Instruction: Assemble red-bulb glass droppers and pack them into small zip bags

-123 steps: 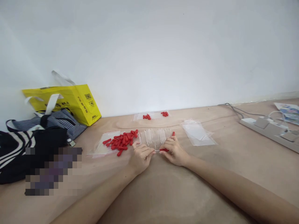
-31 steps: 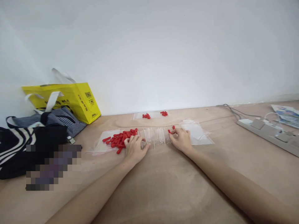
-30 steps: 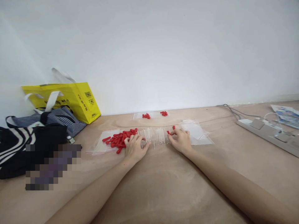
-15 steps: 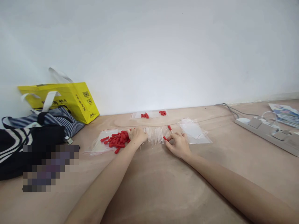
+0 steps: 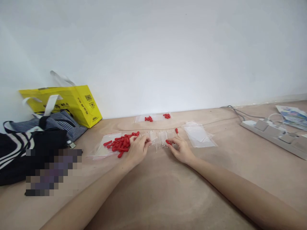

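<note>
My right hand (image 5: 182, 150) pinches a small red bulb-shaped piece (image 5: 168, 142) between thumb and finger, at the right end of a row of thin whitish sticks (image 5: 163, 139). Just beyond its knuckles is another red piece (image 5: 177, 130), apparently on the end of a stick. My left hand (image 5: 139, 148) is closed at the left side of the row, with thumb and forefinger close together. What they hold, if anything, is too small to make out. Beside that hand, a heap of red bulb-shaped pieces (image 5: 120, 143) lies on a clear plastic bag (image 5: 102, 148), partly hidden by the hand.
Farther back, another clear bag (image 5: 141, 118) bears two small red clusters (image 5: 148, 118). Right of the sticks lies a clear zip bag (image 5: 199, 135). A yellow bag (image 5: 83, 105) and dark striped bags (image 5: 28, 150) stand left; a power strip (image 5: 275, 135) with cables lies right.
My left hand has come back from the red heap toward me and its fingers now point at the sticks. My right hand has shifted slightly left, still pinching the red piece.
</note>
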A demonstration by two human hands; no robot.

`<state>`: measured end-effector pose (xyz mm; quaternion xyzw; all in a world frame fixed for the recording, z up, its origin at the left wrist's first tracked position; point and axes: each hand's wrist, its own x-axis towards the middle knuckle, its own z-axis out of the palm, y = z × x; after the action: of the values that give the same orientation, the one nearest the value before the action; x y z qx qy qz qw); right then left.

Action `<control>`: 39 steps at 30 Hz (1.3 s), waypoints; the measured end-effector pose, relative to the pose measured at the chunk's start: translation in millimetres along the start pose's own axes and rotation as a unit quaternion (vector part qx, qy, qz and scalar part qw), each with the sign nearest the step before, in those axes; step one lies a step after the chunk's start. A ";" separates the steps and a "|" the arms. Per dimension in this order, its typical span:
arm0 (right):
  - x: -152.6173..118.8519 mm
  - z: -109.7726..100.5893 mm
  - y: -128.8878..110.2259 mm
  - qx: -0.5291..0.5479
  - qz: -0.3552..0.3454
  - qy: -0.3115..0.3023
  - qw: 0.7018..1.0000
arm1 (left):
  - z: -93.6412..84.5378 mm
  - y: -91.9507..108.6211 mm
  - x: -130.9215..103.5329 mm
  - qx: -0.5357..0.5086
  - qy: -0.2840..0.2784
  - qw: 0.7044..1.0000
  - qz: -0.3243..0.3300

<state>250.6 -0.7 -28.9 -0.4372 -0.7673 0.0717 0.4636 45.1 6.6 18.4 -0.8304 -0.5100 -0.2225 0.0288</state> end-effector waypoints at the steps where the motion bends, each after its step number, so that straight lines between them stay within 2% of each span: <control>1: -0.5 0.6 -2.0 0.013 -0.014 -0.007 1.000 | 1.6 -2.6 -9.4 -0.018 0.023 0.999 0.034; 3: -1.7 1.7 -6.3 0.028 -0.032 -0.023 0.999 | 6.4 -7.5 -23.8 -0.041 0.058 0.994 0.077; 5: -2.6 2.6 -10.0 0.037 -0.041 -0.039 0.998 | 11.3 -10.7 -31.3 -0.050 0.079 0.991 0.093; 15: -3.4 6.3 -15.9 0.032 -0.076 -0.110 0.990 | 16.6 -9.3 -32.3 -0.069 0.087 0.988 0.104; 22: -3.6 5.1 -21.9 0.038 -0.076 -0.108 0.991 | 17.0 -9.3 -32.9 -0.062 0.082 0.988 0.116; 31: -3.8 5.1 -20.6 0.105 -0.040 -0.104 0.988 | 15.9 -4.9 -33.6 -0.057 0.102 0.978 0.174; 39: -4.6 3.4 -18.5 0.127 -0.040 -0.122 0.984 | 17.7 -3.6 -37.2 -0.047 0.095 0.976 0.192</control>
<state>237.6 -14.4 -24.2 -0.3316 -0.8197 0.2028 0.4208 33.8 -17.9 -13.0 -0.8883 -0.3247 -0.3145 0.0809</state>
